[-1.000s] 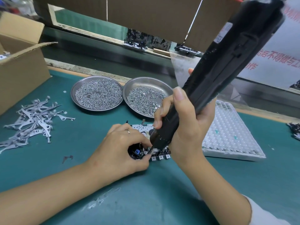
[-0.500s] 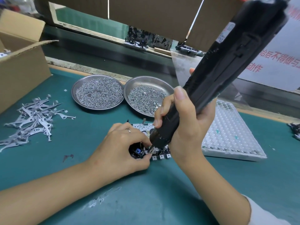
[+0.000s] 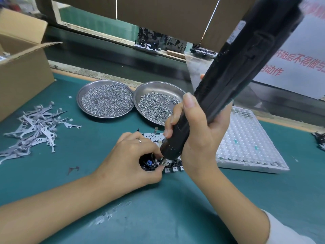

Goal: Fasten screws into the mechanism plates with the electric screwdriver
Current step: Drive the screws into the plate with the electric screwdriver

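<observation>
The right hand [image 3: 198, 138] is clamping the long, top-heavy electric screwdriver [image 3: 228, 81] low near its tip, while the left hand [image 3: 130, 161] is pinching the small, seemingly delicate mechanism plate [image 3: 168, 166] at its nine o'clock edge.

Both hands' fingers [image 3: 189, 104] curled, gripping

Counter [image 3: 175, 217]: matt teal mat, scuffed whitish near the front edge. Two dishes [image 3: 105, 81] [image 3: 158, 85]: brushed metal, dull sheen, holding bright metal screws [image 3: 154, 106]. Screwdriver [image 3: 237, 67]: glossy black plastic with a white paper label. Levers [image 3: 35, 127] toward the left edge: flat grey metal, matt. Box [image 3: 22, 73]: plain brown cardboard, rough cut edges. Tray [image 3: 246, 143]: white translucent plastic, dimpled. Plate [image 3: 151, 136]: bare silvery metal. Ring [image 3: 139, 140]: polished metal.
</observation>
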Motion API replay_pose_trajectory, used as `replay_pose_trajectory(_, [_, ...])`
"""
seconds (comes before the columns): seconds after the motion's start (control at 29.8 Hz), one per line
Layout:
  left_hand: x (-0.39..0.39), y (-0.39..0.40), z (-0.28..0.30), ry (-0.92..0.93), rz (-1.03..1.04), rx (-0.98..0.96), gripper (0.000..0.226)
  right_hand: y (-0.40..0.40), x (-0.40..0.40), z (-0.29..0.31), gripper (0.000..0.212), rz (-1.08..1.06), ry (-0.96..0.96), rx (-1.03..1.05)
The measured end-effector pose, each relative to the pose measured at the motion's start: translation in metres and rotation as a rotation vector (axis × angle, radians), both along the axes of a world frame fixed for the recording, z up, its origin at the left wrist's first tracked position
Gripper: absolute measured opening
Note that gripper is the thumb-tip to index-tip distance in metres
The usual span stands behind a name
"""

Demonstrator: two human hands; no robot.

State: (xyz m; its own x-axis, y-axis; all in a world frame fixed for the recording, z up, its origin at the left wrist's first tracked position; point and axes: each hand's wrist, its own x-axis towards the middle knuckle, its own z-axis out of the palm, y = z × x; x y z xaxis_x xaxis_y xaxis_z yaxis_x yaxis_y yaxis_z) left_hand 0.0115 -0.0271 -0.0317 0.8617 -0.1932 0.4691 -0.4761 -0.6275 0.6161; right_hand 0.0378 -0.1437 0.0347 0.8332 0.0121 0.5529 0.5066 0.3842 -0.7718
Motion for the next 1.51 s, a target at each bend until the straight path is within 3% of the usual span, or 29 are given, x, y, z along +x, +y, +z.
replay_pose_trajectory(0.44, [0.0,0.0,-0.001,-0.015,-0.008,-0.004,0.021,-0.001,0.001,0.0,0.024,0.012,0.005,-0.006])
replay_pose_trajectory(0.6, [0.001,0.001,-0.001,-0.009,-0.012,-0.013,0.018,-0.001,0.001,0.0,0.038,0.024,0.034,-0.024])
replay_pose_trajectory(0.77, [0.001,0.0,0.0,-0.02,-0.013,-0.023,0.011,0.0,0.002,0.0,0.032,0.043,0.035,-0.016])
replay_pose_trajectory(0.84, [0.001,-0.001,0.001,-0.031,0.001,-0.03,0.026,0.0,0.002,0.0,0.029,0.044,0.033,-0.017])
replay_pose_trajectory(1.04, [0.001,-0.001,0.0,-0.007,-0.004,-0.027,0.04,-0.001,0.002,0.0,0.031,0.04,0.011,-0.041])
replay_pose_trajectory(1.21, [-0.001,0.0,-0.001,0.001,-0.028,-0.046,0.01,-0.001,0.001,0.004,0.027,0.032,0.073,-0.032])
replay_pose_trajectory(1.34, [-0.002,-0.001,-0.005,0.008,-0.023,-0.04,0.014,-0.001,0.0,0.005,0.02,0.012,0.123,-0.04])
replay_pose_trajectory(1.51, [-0.002,0.0,-0.005,0.0,-0.01,-0.049,0.017,-0.004,0.0,0.013,0.019,-0.056,0.045,-0.098])
